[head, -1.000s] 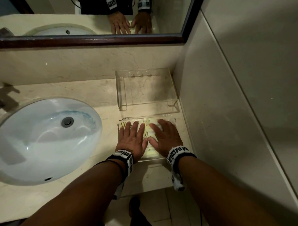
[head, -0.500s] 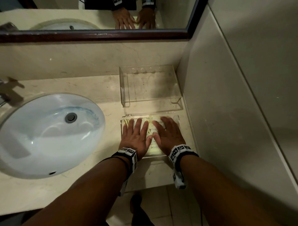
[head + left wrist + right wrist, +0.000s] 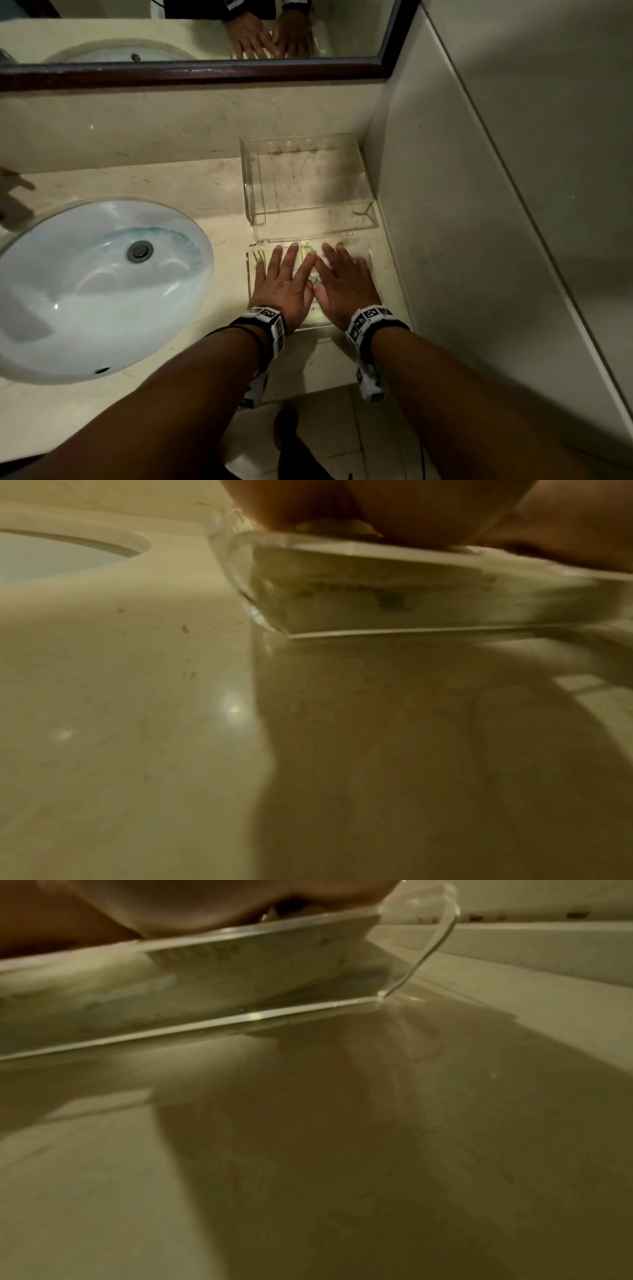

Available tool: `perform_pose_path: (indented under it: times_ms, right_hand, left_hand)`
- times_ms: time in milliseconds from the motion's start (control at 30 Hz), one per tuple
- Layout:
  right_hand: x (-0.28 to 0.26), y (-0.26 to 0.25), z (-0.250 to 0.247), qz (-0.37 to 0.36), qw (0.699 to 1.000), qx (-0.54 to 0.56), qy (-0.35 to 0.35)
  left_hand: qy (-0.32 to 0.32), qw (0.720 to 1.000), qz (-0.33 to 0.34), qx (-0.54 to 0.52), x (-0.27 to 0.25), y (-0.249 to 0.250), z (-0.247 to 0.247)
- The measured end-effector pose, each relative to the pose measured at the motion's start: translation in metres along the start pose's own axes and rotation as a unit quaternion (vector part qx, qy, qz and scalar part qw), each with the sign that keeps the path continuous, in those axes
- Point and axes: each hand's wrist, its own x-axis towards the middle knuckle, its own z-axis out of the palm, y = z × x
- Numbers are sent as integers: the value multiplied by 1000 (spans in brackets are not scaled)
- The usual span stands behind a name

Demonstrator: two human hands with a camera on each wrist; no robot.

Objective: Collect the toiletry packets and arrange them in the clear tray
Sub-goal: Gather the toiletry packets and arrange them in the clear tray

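Item: clear tray (image 3: 251, 274), low-walled, on the beige counter (image 3: 191, 192) near its front edge, right of the white sink (image 3: 85, 291) and close to the side wall (image 3: 479, 205). Contents: toiletry packets (image 3: 305, 255), pale with yellow-green print, lying flat inside; most are covered by the hands, so their number and lettering cannot be made out. Left hand (image 3: 282, 291): palm down, fingers straight and spread, resting flat on the packets over the tray's left half. Right hand (image 3: 346, 287): likewise palm down with fingers straight, over the right half; the two hands lie side by side, index fingers nearly meeting. Both wrist views look low along the counter at the tray's near wall (image 3: 411, 588), with printed packets blurred behind it and only the heels of the palms in frame, fingers out of sight. Second clear container (image 3: 308, 181): taller, open-fronted, just behind the tray in the corner; it looks bare inside, though its transparency makes this uncertain. Mirror (image 3: 171, 31) above, cut off at the top, reflects both hands. Faucet at left edge, mostly out of frame.
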Motion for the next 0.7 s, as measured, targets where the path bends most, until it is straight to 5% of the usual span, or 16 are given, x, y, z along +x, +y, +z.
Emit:
perform_pose_path:
  times_ms: [400,700]
  right_hand:
    - [1,4,2,-7,999,7,31]
    - [2,0,-15,1,999,-18,-40]
  left_hand:
    - [8,1000,-2,4,2,-2,5]
    - [1,1000,16,-5,1,-3,-19]
